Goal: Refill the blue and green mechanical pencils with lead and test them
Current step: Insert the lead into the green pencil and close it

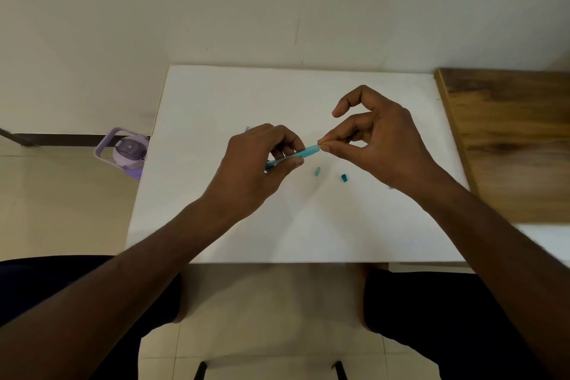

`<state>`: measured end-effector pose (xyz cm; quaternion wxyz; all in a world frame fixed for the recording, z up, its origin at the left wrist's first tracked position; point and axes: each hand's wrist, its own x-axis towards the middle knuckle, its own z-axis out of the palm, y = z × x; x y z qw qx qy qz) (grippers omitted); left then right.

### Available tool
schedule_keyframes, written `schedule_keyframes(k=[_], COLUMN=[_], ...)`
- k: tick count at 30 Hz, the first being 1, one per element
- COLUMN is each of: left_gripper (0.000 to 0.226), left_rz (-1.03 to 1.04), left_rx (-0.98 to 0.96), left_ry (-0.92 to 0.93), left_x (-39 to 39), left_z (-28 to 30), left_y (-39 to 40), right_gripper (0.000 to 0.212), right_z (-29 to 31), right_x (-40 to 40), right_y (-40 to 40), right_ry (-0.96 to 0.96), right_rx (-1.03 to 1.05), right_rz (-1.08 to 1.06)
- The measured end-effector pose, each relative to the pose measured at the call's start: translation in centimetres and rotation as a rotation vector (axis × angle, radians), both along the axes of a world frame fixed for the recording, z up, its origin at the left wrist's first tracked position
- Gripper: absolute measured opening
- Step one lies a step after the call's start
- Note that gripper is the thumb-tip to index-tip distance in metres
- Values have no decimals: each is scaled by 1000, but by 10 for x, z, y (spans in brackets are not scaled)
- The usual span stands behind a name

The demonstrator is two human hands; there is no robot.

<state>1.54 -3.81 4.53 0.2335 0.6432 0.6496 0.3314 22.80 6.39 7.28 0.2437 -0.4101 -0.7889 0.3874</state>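
The left hand [265, 157] gripped the pencil [303, 152] steady; the right hand [370, 139], pinching at its three-o'clock end, probably needed to feed lead straight, gently.

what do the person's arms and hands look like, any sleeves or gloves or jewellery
Both arms are bare from the frame edge to the wrist: no sleeves show. The left hand and right hand wear no gloves, and no rings, watch or bracelet can be seen. No marks or bandages show on the sides that face the camera.
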Motion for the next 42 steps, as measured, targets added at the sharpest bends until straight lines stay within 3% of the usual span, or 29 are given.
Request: schedule_keyframes(k=[10, 22, 29, 38, 42], left_gripper=[13, 12, 11, 15, 13], left_rz=[-24, 32, 58, 41, 63], left_rx=[37, 80, 74, 86, 73], left_ry=[28, 9, -94, -94, -99], left_x=[-2, -3, -5, -4, -3], left_z=[5, 5, 2, 0, -2], left_y=[2, 1, 3, 3, 2], right_gripper=[43, 12, 10, 5, 6], right_z=[1, -7, 0, -5, -8], right_x=[1, -8, -5, -5, -7], right_y=[2, -2, 0, -1, -3], right_ry=[24, 130, 239, 78, 58], right_rx=[-42, -216, -277, -150, -203], right_rz=[8, -97, -47, -19, -18])
